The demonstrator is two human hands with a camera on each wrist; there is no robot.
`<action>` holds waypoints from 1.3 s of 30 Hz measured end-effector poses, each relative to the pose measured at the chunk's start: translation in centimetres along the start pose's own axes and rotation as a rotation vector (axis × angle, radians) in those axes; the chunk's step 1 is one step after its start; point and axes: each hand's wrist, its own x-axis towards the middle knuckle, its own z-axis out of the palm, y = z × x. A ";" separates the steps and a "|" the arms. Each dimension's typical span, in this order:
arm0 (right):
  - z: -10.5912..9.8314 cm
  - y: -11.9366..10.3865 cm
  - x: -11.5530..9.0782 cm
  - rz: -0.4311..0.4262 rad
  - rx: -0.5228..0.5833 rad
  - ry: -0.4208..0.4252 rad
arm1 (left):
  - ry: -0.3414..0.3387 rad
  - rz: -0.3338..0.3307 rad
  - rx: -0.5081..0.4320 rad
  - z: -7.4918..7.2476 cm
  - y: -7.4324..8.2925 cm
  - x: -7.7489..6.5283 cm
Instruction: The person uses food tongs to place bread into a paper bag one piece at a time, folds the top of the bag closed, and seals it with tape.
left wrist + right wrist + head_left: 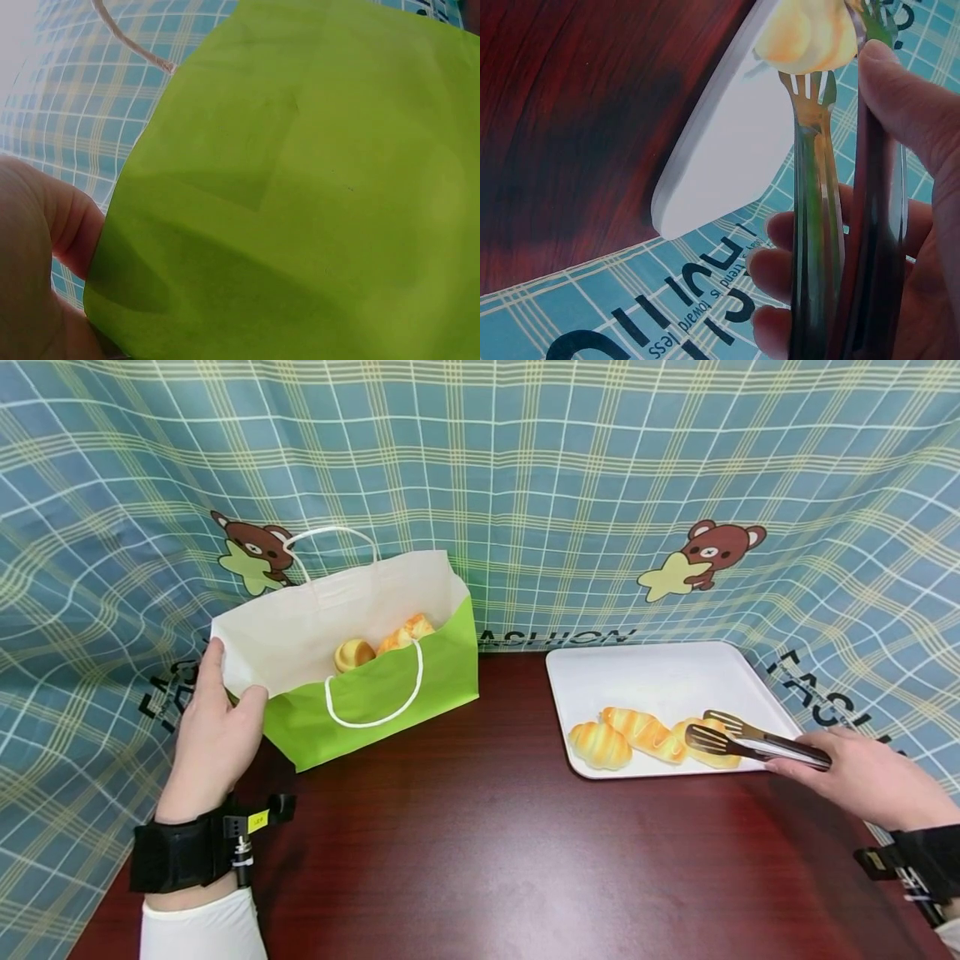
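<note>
My left hand (213,735) holds the left side edge of a green paper bag (446,668) with a white inside and white cord handles. The left wrist view is mostly filled by the bag's green side (300,187). A round bun (352,655) and a striped, golden bread (405,633) show inside the bag. Over at the right, my right hand (877,781) grips dark-handled metal tongs (787,748). Their slotted tips straddle the rightmost bread (720,760); in the right wrist view this bread (806,34) lies at the tips. Whether they squeeze it, I cannot tell.
A white tray (637,672) lies on the dark red wooden table (487,860). Left of the tonged bread, a striped roll (600,746) and a longer twisted bread (641,732) rest along its near edge. A checked curtain (525,510) stands behind and on both sides.
</note>
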 end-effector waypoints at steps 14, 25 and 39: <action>-0.2 -0.5 -0.1 0.013 -0.037 0.002 | 0.004 0.007 0.001 0.0 -0.1 0.1; -0.3 -0.7 -0.2 0.019 -0.050 0.024 | 0.002 0.006 -0.007 0.0 -0.3 0.0; -0.2 -1.3 -0.3 0.006 -0.044 0.123 | 0.001 0.015 -0.004 0.1 -0.4 -0.1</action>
